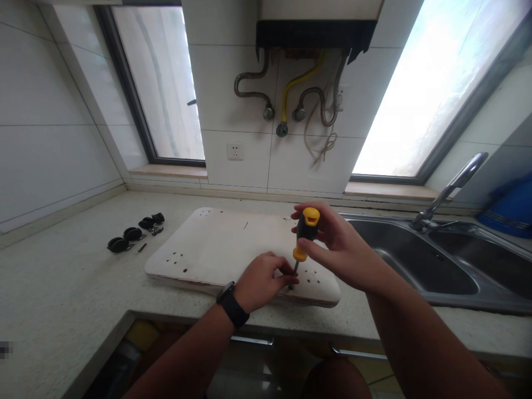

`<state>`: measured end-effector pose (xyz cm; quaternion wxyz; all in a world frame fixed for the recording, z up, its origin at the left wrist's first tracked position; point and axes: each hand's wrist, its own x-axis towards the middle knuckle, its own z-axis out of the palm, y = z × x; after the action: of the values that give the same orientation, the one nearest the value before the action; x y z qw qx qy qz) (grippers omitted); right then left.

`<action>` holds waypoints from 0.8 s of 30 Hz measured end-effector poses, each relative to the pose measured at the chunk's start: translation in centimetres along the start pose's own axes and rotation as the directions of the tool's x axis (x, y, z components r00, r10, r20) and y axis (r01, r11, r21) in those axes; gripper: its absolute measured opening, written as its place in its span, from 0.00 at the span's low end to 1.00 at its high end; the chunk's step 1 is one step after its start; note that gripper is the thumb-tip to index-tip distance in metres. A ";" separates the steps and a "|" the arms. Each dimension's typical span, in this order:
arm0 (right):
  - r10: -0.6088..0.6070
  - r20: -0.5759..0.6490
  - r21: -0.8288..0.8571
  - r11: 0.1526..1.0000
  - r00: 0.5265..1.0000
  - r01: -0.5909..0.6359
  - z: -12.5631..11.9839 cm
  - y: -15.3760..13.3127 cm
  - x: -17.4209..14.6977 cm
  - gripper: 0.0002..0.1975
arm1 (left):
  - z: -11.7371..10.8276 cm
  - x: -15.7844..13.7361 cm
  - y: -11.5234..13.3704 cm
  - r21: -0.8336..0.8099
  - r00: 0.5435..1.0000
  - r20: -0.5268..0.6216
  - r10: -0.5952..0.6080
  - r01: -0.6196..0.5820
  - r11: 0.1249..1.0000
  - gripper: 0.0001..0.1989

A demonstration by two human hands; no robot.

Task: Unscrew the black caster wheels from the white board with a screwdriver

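Note:
A screwdriver (308, 228) with a yellow and black handle stands nearly upright, tip down, over the near right corner of a white board (233, 244). My right hand (338, 249) is closed around its handle. At the lower end of the shaft, the thumb and fingers of my left hand (264, 280) pinch together; whether a screw is there too is hidden. Dark holes mark the board's corners, and one hole (291, 287) lies just under the tip. A black watch is on my left wrist.
Several black caster wheels (133, 233) lie left of the board, with small screws (157, 231) and a dark thin piece (142, 247) nearby. To the right is a steel double sink (411, 255) with a faucet (451, 188). An open drawer space (128, 343) lies below the counter edge.

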<state>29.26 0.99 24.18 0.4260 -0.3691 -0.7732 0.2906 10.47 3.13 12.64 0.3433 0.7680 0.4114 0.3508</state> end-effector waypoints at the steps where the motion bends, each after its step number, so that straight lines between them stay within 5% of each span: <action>1: 0.003 -0.011 -0.050 0.999 1.000 -0.003 0.0 0.0 0.0 0.23 | 0.1 0.0 0.0 0.009 1.000 -0.013 0.000 0.000 1.000 0.06; 7: 0.057 -0.036 -0.093 0.994 0.998 -0.060 0.0 -0.1 0.2 0.25 | 0.3 -0.2 0.2 0.056 0.999 -0.049 0.016 -0.013 0.998 0.08; 15: -0.005 -0.031 0.008 1.000 1.000 0.005 -0.3 0.4 0.1 0.27 | -0.7 -0.2 -0.1 -0.101 0.982 0.108 0.154 -0.143 0.984 0.09; 24: -0.029 0.026 0.104 0.994 0.999 0.026 -0.1 -0.4 -0.2 0.21 | 0.0 -0.4 -0.1 0.019 0.994 -0.109 0.027 -0.025 0.999 0.05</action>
<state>29.27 0.64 24.41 0.4379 -0.3318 -0.7678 0.3295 10.28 2.87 12.44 0.3086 0.7560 0.4227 0.3931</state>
